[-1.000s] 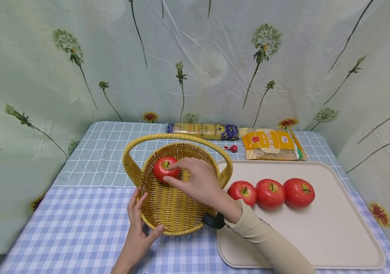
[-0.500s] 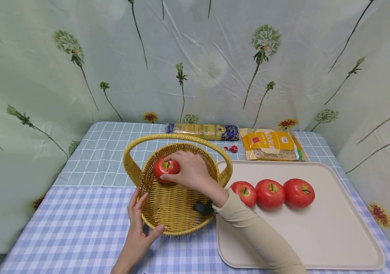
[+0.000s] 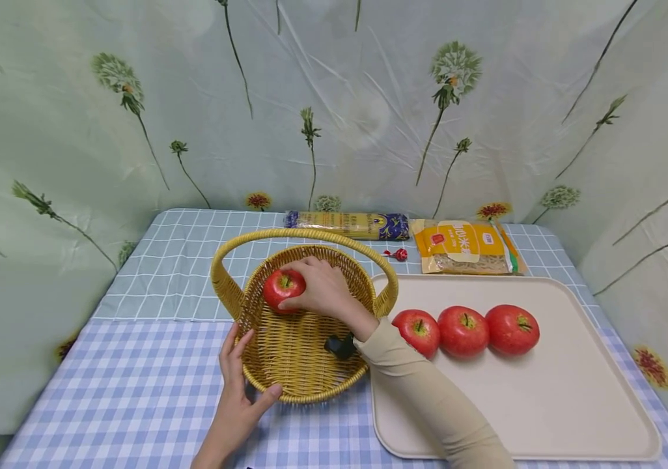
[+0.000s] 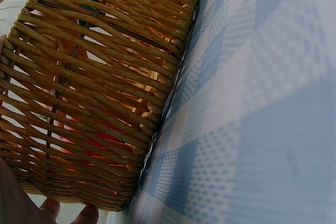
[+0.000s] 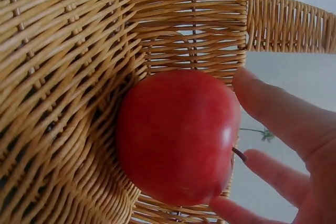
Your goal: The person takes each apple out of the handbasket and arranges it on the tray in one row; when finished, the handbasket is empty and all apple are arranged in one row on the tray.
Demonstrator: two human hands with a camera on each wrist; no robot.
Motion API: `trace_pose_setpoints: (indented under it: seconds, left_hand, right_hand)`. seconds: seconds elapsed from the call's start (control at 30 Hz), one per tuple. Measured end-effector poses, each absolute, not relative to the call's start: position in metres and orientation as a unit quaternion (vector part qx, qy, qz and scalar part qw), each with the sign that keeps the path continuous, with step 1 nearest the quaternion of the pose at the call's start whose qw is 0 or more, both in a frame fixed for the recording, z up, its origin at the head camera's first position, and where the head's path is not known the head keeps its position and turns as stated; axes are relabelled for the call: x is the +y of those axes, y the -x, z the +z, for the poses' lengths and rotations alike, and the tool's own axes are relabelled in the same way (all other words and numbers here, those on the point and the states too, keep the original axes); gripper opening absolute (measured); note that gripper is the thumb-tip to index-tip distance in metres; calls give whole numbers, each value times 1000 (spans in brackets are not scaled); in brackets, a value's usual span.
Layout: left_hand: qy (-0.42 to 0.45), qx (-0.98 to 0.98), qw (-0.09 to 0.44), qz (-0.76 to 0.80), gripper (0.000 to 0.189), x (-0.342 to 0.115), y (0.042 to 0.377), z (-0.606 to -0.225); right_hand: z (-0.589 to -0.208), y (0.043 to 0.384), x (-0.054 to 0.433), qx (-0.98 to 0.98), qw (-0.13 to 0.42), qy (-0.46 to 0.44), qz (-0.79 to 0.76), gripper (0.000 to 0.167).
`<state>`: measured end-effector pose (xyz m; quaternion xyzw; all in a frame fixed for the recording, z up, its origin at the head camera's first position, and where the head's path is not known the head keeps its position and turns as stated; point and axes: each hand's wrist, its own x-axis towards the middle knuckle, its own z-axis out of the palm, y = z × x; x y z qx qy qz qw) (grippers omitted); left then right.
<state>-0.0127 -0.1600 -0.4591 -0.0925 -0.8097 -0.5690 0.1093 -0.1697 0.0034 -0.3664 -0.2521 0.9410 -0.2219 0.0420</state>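
Observation:
A red apple (image 3: 283, 290) sits inside a yellow wicker basket (image 3: 287, 365), against its far left wall. My right hand (image 3: 323, 286) reaches in under the handle and holds the apple between thumb and fingers. In the right wrist view the thumb meets one side of the apple (image 5: 178, 137) and the fingertips are by its stem and opposite side. My left hand (image 3: 237, 391) touches the basket's near left outside, its fingers spread and fairly straight. The left wrist view shows the woven wall (image 4: 89, 93) close up, with that hand's fingers (image 4: 86, 214) at its edge.
Three red apples (image 3: 463, 332) lie in a row on a beige tray (image 3: 545, 404) right of the basket. Behind are a noodle pack (image 3: 346, 225), a lollipop (image 3: 400, 255) and an orange food bag (image 3: 465, 247). The basket handle (image 3: 305, 233) arches over my right hand.
My right hand has moved a little left and its thumb and fingers have closed in around the apple in the basket. The left hand and basket have stayed still.

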Motion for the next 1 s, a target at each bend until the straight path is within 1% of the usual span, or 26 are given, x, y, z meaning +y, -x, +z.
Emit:
trace_pose_setpoints:
  seconds: [0.23,0.73,1.0]
  left_hand:
    - [94,-811,111,-566,92,-160,13,-460]
    - [86,-813,106,-565,92,-160,12,-460]
    - [85,-813,103,-566,91,-160,12,-458]
  right_hand:
    - [-374,171,1,939,69,240,-236,75]
    - [-378,171,0,932,95,240,-254,70]
    - [-383,170,-3,921,123,228,-290,76]
